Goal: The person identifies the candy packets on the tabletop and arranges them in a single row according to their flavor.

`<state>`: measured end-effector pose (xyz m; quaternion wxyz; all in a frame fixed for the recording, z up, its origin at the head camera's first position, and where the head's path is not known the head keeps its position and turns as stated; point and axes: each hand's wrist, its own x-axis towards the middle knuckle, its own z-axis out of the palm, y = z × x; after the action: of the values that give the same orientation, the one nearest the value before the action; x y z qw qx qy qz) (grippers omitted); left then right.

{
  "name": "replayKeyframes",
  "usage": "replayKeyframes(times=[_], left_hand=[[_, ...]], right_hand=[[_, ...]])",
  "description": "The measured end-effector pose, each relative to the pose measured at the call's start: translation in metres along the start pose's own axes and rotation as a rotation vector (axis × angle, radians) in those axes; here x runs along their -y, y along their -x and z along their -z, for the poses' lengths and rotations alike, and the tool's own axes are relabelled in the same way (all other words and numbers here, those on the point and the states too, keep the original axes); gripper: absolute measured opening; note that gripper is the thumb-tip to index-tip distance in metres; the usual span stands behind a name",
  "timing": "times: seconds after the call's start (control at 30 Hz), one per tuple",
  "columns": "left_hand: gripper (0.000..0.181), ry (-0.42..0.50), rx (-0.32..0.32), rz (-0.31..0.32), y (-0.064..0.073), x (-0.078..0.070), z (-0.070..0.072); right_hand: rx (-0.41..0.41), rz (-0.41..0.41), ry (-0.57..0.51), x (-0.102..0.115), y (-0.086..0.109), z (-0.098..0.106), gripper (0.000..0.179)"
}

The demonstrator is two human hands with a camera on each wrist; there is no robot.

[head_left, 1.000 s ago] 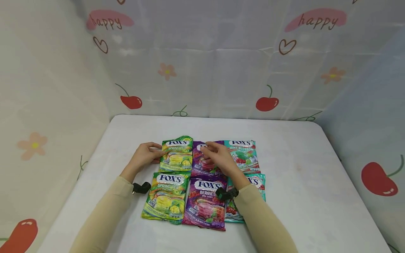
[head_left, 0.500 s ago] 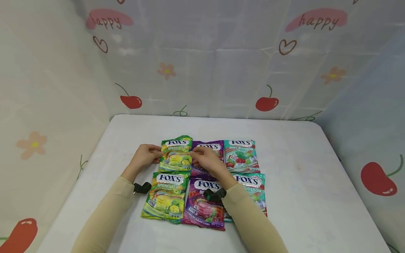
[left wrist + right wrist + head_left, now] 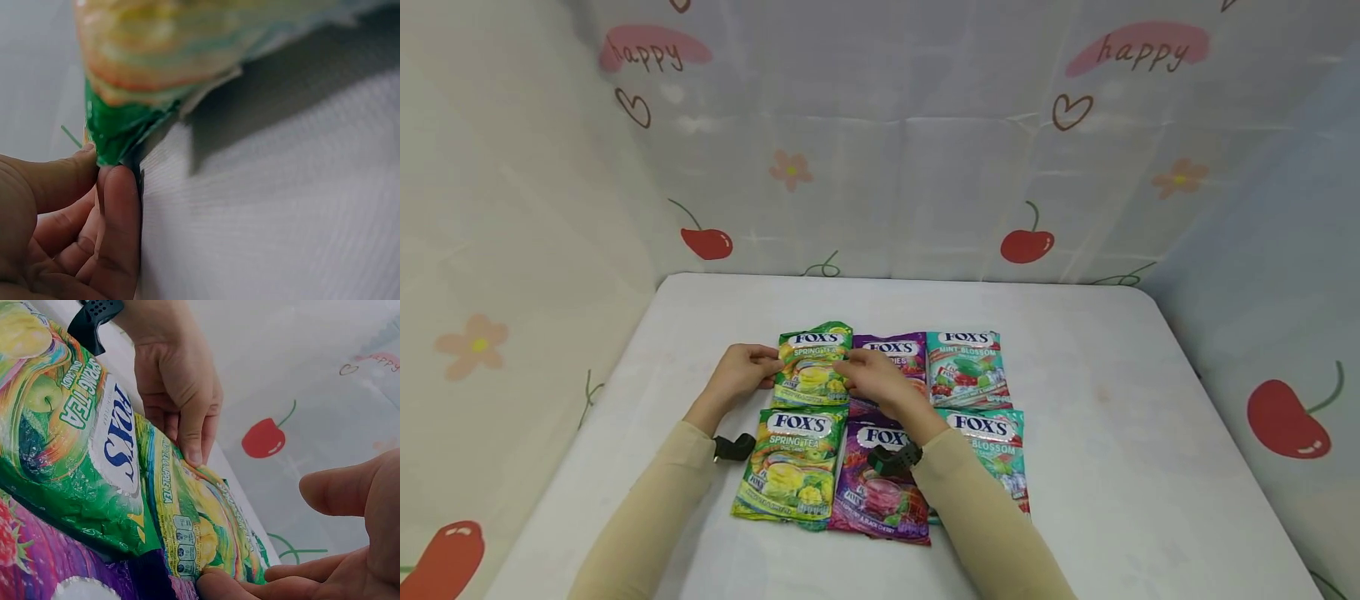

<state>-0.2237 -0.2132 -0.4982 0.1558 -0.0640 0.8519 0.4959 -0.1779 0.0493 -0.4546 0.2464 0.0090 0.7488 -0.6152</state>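
Note:
A green and yellow Spring Tea candy bag (image 3: 814, 368) lies at the far left of two rows of Fox's bags. My left hand (image 3: 735, 379) pinches its left edge; the left wrist view shows thumb and forefinger at the bag's green edge (image 3: 119, 122). From the other side my right hand (image 3: 880, 382) touches that bag's right edge with its fingertips. Its thumb (image 3: 337, 490) stands apart from the bag in the right wrist view. The right hand and forearm partly cover the purple Berries bags, the far one (image 3: 901, 346) and the near one (image 3: 880, 500).
A second Spring Tea bag (image 3: 793, 467) lies nearest my left forearm. Two turquoise Mint Blossom bags, far (image 3: 968, 371) and near (image 3: 996, 446), form the right column, the near one partly under my right sleeve. The white table (image 3: 1112, 417) meets a patterned cloth backdrop (image 3: 925, 192).
My right hand has moved left from over the far Berries bag to the right edge of the far Spring Tea bag. My left hand stays at that bag's left edge.

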Motion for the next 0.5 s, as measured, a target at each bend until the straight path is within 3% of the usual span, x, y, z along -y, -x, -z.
replayKeyframes(times=[0.5], left_hand=[[0.044,-0.019,0.020,-0.044,0.0005,0.0029,-0.0005]], right_hand=[[-0.021,-0.023,-0.110,0.0002,-0.0063,-0.0025,0.069]])
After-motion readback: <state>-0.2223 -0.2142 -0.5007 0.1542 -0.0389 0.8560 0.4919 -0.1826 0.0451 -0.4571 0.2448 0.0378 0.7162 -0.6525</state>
